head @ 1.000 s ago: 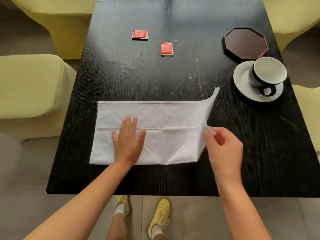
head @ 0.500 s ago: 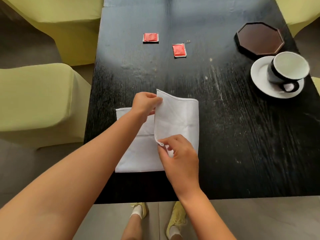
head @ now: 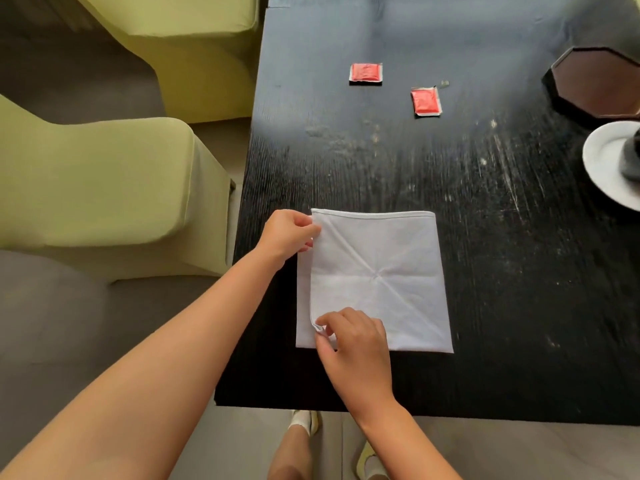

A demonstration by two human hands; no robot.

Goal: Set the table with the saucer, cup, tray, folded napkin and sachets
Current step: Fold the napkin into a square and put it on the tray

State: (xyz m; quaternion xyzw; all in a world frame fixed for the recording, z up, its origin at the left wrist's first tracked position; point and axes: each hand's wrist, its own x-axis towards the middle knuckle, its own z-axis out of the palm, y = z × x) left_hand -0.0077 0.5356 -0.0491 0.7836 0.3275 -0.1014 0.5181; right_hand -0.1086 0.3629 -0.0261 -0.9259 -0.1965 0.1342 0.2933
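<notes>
Napkin [head: 377, 282] lies flat on the black table [head: 485, 237], near the front edge, folded into a rough square. Creases radiate from its centre. The top layer's left edge sits slightly in from the layer beneath, leaving a narrow strip of lower cloth showing along the left side.

Left hand [head: 289, 233]: fingers curled, thumb and fingertips pinched together on the napkin's far-left corner. Forearm reaches in from lower left.

Right hand [head: 353, 341]: thumb and forefinger closed on the near-left corner of the top layer, which is lifted a little off the layer below. Other fingers loosely curled above the cloth.

Two red sachets [head: 366, 73] lie flat further back on the table, well apart from the napkin; the second [head: 426, 101] sits just right of and nearer than the first, not touching it.

Octagonal dark tray [head: 595, 84] at the far right, partly cut by the frame. White saucer [head: 609, 164] just in front of it, also cut off; a dark cup [head: 632, 161] rests on it, blurred, mostly out of view.

Green chairs [head: 104, 188] stand left of the table.
</notes>
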